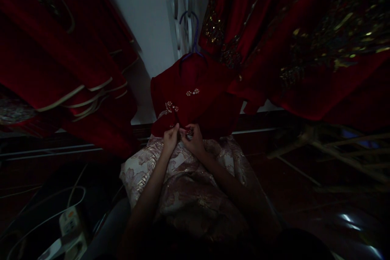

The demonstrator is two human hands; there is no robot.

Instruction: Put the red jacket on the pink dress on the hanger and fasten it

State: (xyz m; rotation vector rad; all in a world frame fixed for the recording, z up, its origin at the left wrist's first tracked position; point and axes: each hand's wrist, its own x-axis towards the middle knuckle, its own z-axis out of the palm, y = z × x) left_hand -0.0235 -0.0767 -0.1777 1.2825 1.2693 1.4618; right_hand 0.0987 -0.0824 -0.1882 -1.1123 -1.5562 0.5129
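Observation:
A red jacket (210,109) hangs in front of me on a purple hanger (195,34), its lower part meeting the pale patterned cloth over my lap. Beaded flower fasteners run down its front: one pair (192,92) near the neck, another (171,107) lower and to the left. At the front opening, my left hand (170,140) is closed, thumb and finger pinching the jacket's edge. Close beside it, my right hand (194,140) is closed around a small beaded fastener (189,132). Dim light and my fingers hide the exact grip.
Red garments with gold trim (91,85) hang at the left; others with gold sequins (319,48) hang at the right. Shiny floral cloth (143,170) covers my lap. A power strip (70,223) with cables lies lower left. A wooden rack (329,146) stands right.

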